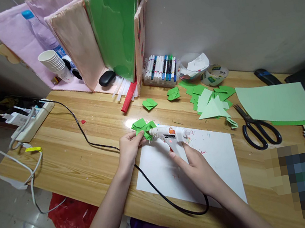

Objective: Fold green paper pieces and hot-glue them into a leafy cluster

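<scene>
My left hand (130,147) pinches a folded green paper piece (140,124) between thumb and fingers, above the top left edge of a white sheet (219,157). Wrapped round the handle of a white hot glue gun (176,141) is my right hand (195,165). The glue gun's nozzle points left and meets or nearly meets the green paper; the exact contact is hard to tell. Farther back on the table lie two more folded green papers, one folded piece (150,104) nearer and another folded piece (173,93) to its right.
A black cord (161,195) loops from the power strip (34,121) past my left wrist to the glue gun. Black-handled scissors (256,127) lie right, beside green paper cutouts (212,105) and a pale green sheet (277,103). Behind stand a marker box (161,83) and tape roll (214,75).
</scene>
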Motion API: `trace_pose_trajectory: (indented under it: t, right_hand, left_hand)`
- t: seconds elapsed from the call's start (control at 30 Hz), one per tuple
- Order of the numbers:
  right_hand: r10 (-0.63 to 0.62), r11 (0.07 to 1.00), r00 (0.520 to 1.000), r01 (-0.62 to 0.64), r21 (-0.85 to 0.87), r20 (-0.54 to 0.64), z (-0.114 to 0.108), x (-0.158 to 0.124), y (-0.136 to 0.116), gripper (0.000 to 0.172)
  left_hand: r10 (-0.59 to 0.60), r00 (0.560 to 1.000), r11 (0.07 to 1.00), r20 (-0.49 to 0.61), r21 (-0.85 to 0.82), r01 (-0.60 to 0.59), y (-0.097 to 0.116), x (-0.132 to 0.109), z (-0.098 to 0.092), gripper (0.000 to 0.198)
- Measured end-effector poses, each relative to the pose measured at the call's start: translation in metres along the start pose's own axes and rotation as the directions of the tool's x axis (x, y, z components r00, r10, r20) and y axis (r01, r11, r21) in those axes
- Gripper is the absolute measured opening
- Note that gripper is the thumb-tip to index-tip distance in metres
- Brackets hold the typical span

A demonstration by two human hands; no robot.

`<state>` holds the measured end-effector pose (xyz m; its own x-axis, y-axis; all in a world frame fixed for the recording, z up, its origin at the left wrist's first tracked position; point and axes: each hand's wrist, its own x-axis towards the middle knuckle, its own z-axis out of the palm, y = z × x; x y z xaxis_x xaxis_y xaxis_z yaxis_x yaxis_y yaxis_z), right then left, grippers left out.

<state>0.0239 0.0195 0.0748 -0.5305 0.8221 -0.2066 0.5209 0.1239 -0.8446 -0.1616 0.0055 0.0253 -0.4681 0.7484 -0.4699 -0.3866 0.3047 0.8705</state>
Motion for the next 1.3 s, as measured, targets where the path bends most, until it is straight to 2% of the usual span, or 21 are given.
trace_pose_trajectory:
  t: [0.27, 0.4, 0.5, 0.6, 0.73, 0.83, 1.0, 1.07, 1.13, 1.2, 1.3]
  right_hand:
    - [0.014, 0.996, 1.000, -0.011, 0.092, -0.027, 0.000, -0.001, -0.001, 0.034]
    - [0.068, 0.977, 0.992, -0.045, 0.211, -0.104, 0.001, -0.005, 0.004, 0.034]
    - [0.133, 0.950, 0.957, -0.049, 0.310, -0.256, 0.001, -0.002, 0.014, 0.031]
    - [0.177, 0.930, 0.892, -0.013, 0.368, -0.416, 0.003, 0.010, 0.028, 0.029]
    - [0.190, 0.914, 0.851, 0.029, 0.404, -0.490, 0.006, 0.029, 0.046, 0.033]
    - [0.144, 0.943, 0.836, 0.047, 0.330, -0.529, 0.008, 0.039, 0.055, 0.043]
    - [0.047, 0.994, 0.858, 0.009, 0.107, -0.511, 0.012, 0.050, 0.062, 0.050]
    - [0.043, 0.997, 0.860, -0.002, 0.082, -0.509, 0.014, 0.051, 0.063, 0.050]
    - [0.059, 0.990, 0.859, 0.014, 0.138, -0.508, 0.013, 0.051, 0.063, 0.049]
    - [0.129, 0.960, 0.870, 0.010, 0.279, -0.475, 0.010, 0.048, 0.062, 0.043]
    - [0.260, 0.827, 0.910, -0.038, 0.561, -0.323, 0.004, 0.045, 0.060, 0.037]
  left_hand:
    - [-0.010, 1.000, 1.000, -0.010, -0.008, 0.010, -0.002, 0.002, -0.001, 0.031]
    - [-0.003, 1.000, 1.000, -0.015, -0.008, 0.003, -0.002, 0.004, -0.004, 0.031]
    - [-0.003, 0.999, 1.000, -0.036, -0.014, 0.003, 0.000, 0.005, -0.006, 0.033]
    - [0.003, 0.999, 0.999, -0.052, -0.038, -0.005, 0.005, 0.004, -0.008, 0.032]
    - [0.032, 0.999, 0.997, -0.044, -0.068, -0.035, 0.012, 0.002, -0.010, 0.028]
    - [0.022, 0.999, 0.998, -0.044, -0.065, -0.025, 0.014, 0.001, -0.010, 0.028]
    - [-0.002, 1.000, 0.999, -0.030, -0.043, 0.001, 0.013, 0.000, -0.009, 0.030]
    - [-0.005, 1.000, 0.999, -0.018, -0.036, 0.004, 0.012, -0.001, -0.009, 0.030]
    - [-0.005, 1.000, 1.000, -0.014, -0.030, 0.005, 0.012, -0.001, -0.008, 0.031]
    - [-0.005, 1.000, 1.000, -0.020, -0.030, 0.004, 0.013, -0.002, -0.007, 0.031]
    - [-0.013, 1.000, 0.999, -0.026, -0.039, 0.012, 0.014, -0.003, -0.005, 0.031]
